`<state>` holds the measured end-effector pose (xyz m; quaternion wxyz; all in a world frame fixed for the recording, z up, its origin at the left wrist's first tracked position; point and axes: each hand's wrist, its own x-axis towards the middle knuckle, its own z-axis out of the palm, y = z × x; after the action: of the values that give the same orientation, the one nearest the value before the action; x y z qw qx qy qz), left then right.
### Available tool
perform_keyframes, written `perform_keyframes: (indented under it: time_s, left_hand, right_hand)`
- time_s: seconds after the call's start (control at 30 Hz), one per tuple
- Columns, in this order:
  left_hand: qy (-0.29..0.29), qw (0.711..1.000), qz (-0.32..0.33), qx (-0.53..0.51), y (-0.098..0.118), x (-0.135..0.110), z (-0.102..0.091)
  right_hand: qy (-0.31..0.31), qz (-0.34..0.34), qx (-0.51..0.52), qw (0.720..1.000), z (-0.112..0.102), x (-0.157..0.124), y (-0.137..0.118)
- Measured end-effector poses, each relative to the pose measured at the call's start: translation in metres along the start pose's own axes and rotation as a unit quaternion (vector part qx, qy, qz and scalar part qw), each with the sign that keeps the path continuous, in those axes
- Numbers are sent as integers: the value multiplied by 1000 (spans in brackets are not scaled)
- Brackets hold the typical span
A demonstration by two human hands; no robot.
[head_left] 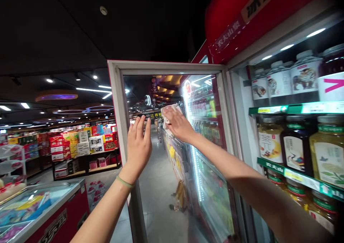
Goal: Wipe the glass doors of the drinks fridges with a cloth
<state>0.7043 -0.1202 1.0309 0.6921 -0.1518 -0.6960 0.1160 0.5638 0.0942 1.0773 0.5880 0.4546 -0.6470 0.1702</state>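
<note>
In front of me stands the opened glass door [161, 171] of a red drinks fridge, its pale frame [114, 92] on the left side. My right hand [178, 123] presses a white cloth or paper wipe [166, 117] against the upper middle of the glass; part of the wipe shows past the fingers. My left hand [139, 141] is raised by the door's left edge, fingers stretched upward and nothing in it. Its palm faces the door, and I cannot tell whether it touches the glass. A green band [125, 181] circles the left wrist.
To the right, lit fridge shelves [298, 108] hold bottled drinks [295, 142] close to my right arm. A chest freezer [61, 207] stands at lower left. Behind it are store shelves [99, 155] with boxed goods. The glass shows aisles and fridges, partly as reflections.
</note>
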Motion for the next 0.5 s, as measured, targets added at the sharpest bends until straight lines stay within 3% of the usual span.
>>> perform_keyframes:
  time_s: [0.07,0.17,0.2,0.37,0.5]
  left_hand:
    - [-16,1000,14,0,6,10,4]
    - [-28,999,19,6,14,24,10]
    - [-29,999,16,9,17,28,11]
    - [-42,998,28,26,22,36,17]
    - [-26,998,39,46,25,36,15]
  right_hand:
    - [-3,4,-1,1000,-3,-1,10]
    - [104,148,-19,983,-11,-3,27]
    - [119,169,-21,978,-14,-4,32]
    - [23,56,-5,998,-34,-8,58]
    - [115,187,-21,975,-49,-15,82]
